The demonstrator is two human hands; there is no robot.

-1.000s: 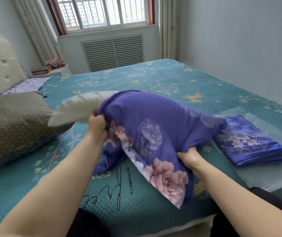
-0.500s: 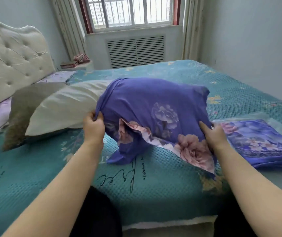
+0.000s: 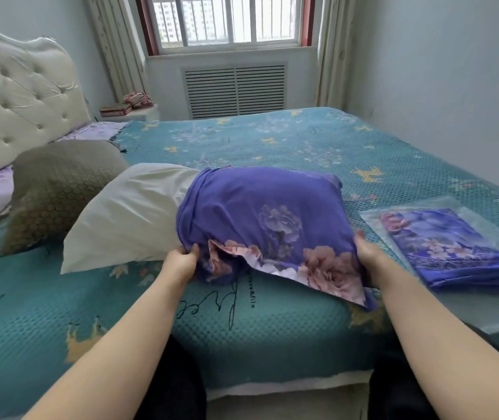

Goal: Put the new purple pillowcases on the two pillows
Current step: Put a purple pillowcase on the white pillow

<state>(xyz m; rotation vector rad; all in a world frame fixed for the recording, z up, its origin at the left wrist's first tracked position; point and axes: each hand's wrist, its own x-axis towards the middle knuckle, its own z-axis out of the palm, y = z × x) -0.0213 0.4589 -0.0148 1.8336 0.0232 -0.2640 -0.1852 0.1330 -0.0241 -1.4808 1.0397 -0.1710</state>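
Note:
A white pillow (image 3: 130, 216) lies across the bed with its right half inside a purple floral pillowcase (image 3: 266, 219). My left hand (image 3: 181, 263) grips the bunched open edge of the pillowcase at its lower left. At the case's right end my right hand (image 3: 369, 254) holds the covered pillow. A second pillow (image 3: 57, 189) in a brown-grey honeycomb cover leans behind the white one, to the left. On the bed to the right a second purple pillowcase (image 3: 451, 247) lies folded on a clear plastic bag (image 3: 372, 215).
The bed carries a teal patterned cover (image 3: 272, 140) and has a cream tufted headboard (image 3: 18, 95) at the left. A small table with red items (image 3: 130, 106) stands by the window. A wall runs along the bed's right side.
The pillow has come down onto the bed. My left hand has dropped lower along the case's open edge, and my right hand has stayed at the right end.

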